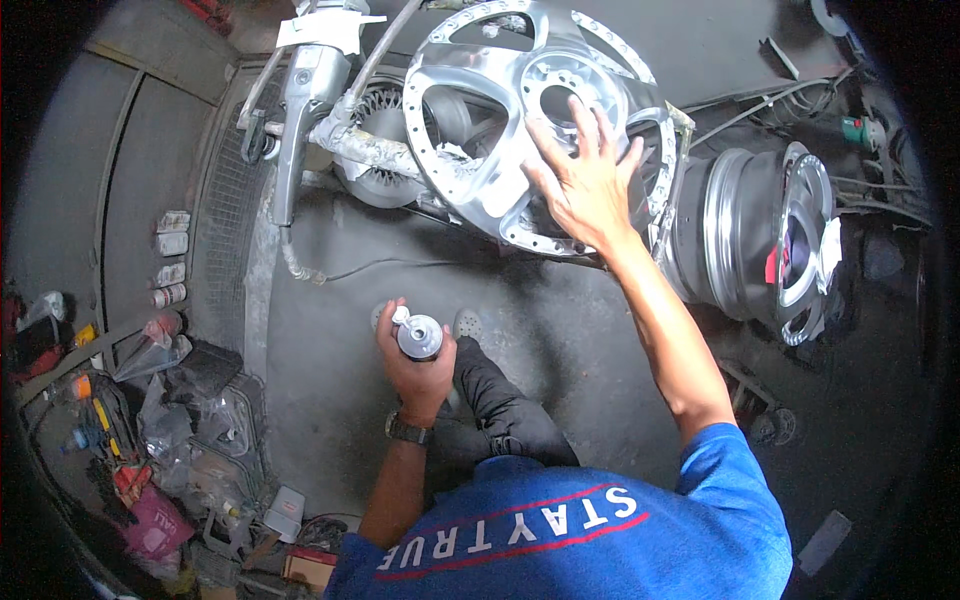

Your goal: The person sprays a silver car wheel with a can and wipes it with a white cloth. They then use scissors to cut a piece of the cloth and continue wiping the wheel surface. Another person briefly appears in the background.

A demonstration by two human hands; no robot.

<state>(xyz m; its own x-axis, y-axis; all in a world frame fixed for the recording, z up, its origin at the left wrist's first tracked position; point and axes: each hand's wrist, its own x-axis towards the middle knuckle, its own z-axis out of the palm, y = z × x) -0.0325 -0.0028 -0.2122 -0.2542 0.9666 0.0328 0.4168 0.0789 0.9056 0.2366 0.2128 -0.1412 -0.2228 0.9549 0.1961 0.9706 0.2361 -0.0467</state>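
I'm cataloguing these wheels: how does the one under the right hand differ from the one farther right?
The spoked wheel rim under the right hand mostly faces the camera; the right-side wheel rim is turned nearly side-on, showing its barrel. The right hand covers part of the spoked wheel rim's face, while the right-side wheel rim has no hand on it. Both look silvery.
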